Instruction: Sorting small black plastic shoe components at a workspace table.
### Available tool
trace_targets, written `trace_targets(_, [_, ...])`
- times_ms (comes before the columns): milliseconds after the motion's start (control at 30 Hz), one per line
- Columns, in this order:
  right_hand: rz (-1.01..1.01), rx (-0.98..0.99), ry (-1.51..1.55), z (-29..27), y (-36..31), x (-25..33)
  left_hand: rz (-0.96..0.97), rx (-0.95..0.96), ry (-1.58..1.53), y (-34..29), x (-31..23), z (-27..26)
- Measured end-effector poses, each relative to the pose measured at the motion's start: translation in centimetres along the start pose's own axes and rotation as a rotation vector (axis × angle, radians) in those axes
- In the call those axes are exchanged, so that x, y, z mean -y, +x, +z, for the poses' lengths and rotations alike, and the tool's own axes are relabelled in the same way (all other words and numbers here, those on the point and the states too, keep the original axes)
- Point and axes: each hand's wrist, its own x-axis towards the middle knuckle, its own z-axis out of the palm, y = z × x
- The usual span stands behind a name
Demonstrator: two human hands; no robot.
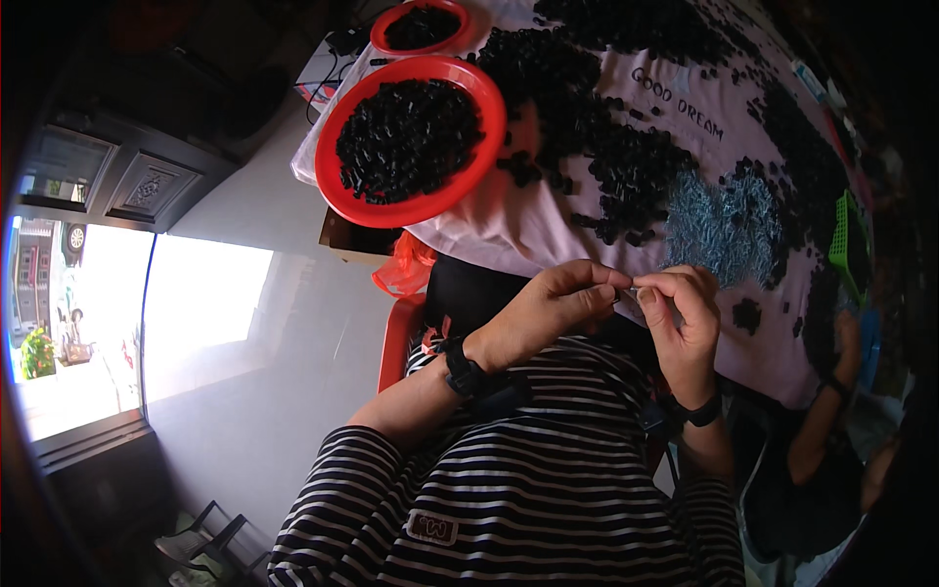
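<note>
My left hand (577, 298) and my right hand (682, 311) meet in front of my body, just over the near edge of the cloth-covered table. Both are closed in a pinch, fingertips almost touching. Between them is a tiny piece, partly dark and partly pale, mostly hidden by the fingers; I cannot make out its kind. Right beyond my right hand lies a heap of small blue-grey slender pieces (726, 227). Farther off, many small black cylindrical pieces (626, 161) are spread over the pink cloth (489, 220).
A red basin (495, 147) full of black pieces stands at the table's left, with a smaller red basin (464, 39) behind it. A green basket (843, 245) is at the right edge. Another person's arm (822, 421) shows at lower right. An orange plastic bag (403, 269) hangs beside the red chair (393, 338).
</note>
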Motion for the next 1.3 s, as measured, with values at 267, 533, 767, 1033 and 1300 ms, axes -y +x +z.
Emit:
trace_targets(267, [0.065, -0.039, -0.035, 0.0, -0.2, -0.3, 0.032, 0.022, -0.071, -0.1, 0.1, -0.4])
trace_targets(533, [0.062, -0.020, -0.005, 0.3, -0.1, 0.3, 0.020, -0.036, 0.075, 0.2, 0.2, -0.9])
trace_targets(767, [-0.041, 0.023, -0.032, 0.4, 0.1, 0.3, 0.066, 0.000, -0.068, 0.5, 0.8, -0.7])
trace_targets(1033, [-0.040, 0.038, -0.040, 0.6, 0.0, 0.5, 0.053, -0.037, -0.039, 0.4, 0.7, -0.3])
trace_targets(1300, [0.028, 0.062, -0.012, 1.1, -0.7, 0.6, 0.089, -0.064, -0.033, 0.5, 1.3, -0.5])
